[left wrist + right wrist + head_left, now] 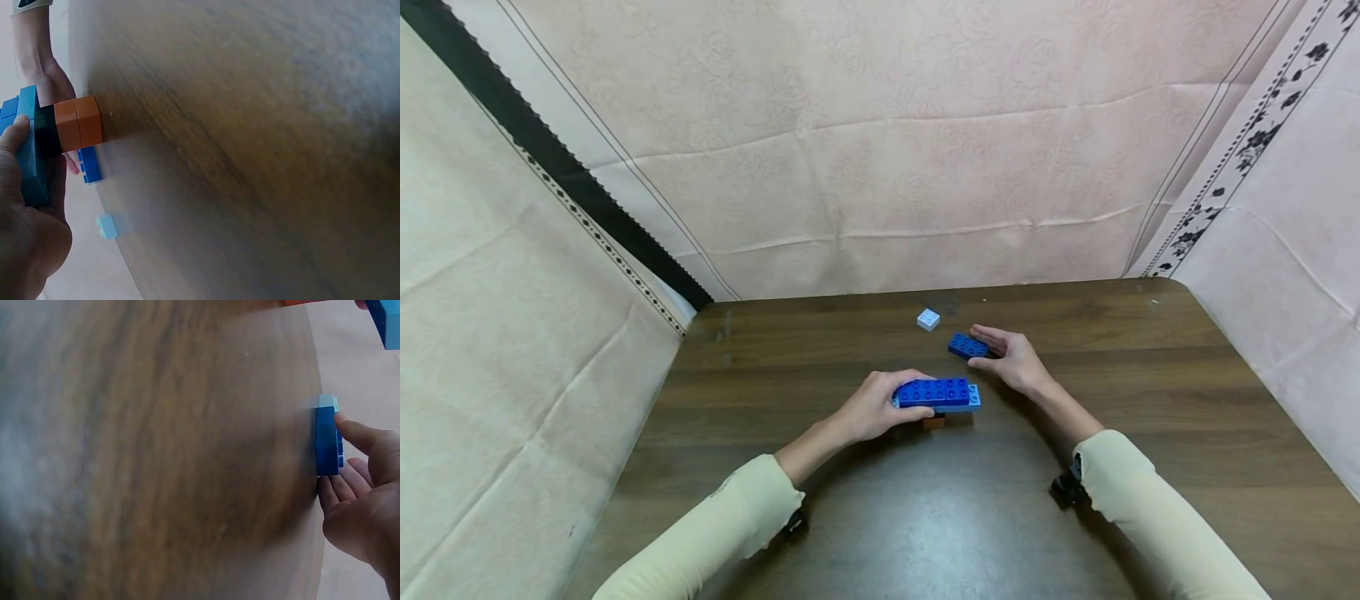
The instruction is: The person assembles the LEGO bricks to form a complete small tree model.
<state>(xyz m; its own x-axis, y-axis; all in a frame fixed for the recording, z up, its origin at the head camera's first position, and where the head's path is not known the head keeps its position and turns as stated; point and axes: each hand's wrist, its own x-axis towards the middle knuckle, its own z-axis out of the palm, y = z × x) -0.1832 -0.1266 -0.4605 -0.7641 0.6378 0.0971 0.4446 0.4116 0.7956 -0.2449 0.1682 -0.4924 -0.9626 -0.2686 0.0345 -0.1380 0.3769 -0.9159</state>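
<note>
Left hand [872, 404] closed round one end of a stepped block build, thumb along its near side; build layered dark blue bricks [934, 392] over a lighter blue layer [957, 409], then a black piece [47, 129], orange bricks [79, 122] lowest; whether the orange touches the wooden table [1150, 400], cannot tell; right hand [1015, 362] partly spread, fingers extended, thumb apart, at the right end of a loose blue brick [966, 346] on the table, studs up; any firm hold unclear; pale blue brick [928, 319] just beyond, apart from both hands.
</note>
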